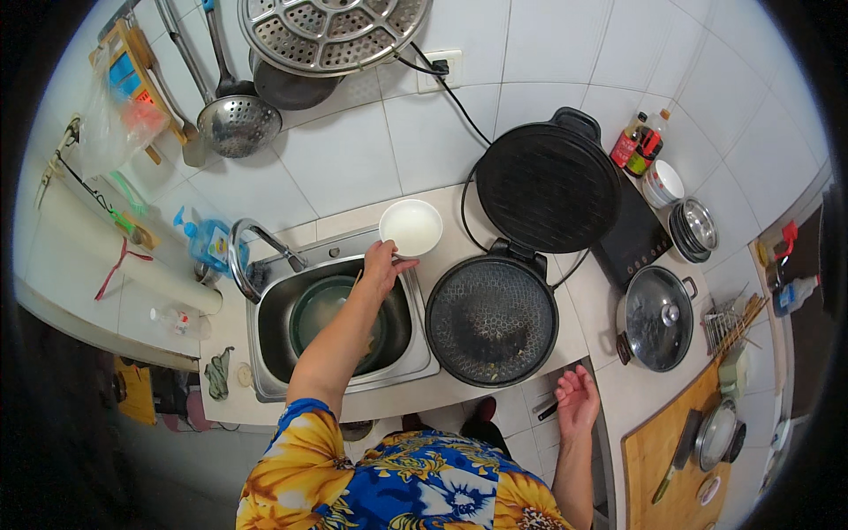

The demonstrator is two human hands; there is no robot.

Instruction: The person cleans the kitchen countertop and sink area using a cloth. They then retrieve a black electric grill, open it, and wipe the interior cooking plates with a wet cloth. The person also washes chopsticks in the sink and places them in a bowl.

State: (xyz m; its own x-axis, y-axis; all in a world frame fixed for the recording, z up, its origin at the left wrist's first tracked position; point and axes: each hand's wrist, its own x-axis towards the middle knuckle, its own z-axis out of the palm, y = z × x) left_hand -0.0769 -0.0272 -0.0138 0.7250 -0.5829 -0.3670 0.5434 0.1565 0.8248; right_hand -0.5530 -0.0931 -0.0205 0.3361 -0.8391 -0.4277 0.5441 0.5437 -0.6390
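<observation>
With its thumb and fingers at the near rim, my left hand (384,266) holds a white bowl (412,228), whose inside looks pale; whether it has liquid in it I cannot tell. The bowl is just behind the right back corner of the steel sink (265,331). Beneath my forearm, a green basin (306,311) with cloudy water sits in the sink, partly hidden. My right hand (578,401) is empty, palm up with curled fingers, off the counter's front edge. Between the hands lies an open electric griddle (493,321), its dark lower plate marked with small food bits and its lid raised behind.
The faucet (244,258) arches over the sink's left side. Right of the griddle are an induction cooktop (629,232), a glass-lidded pot (659,318) and stacked bowls (692,228). A cleaver (682,444) lies on the wooden cutting board (646,464). The griddle's black cord runs to a wall outlet (439,69).
</observation>
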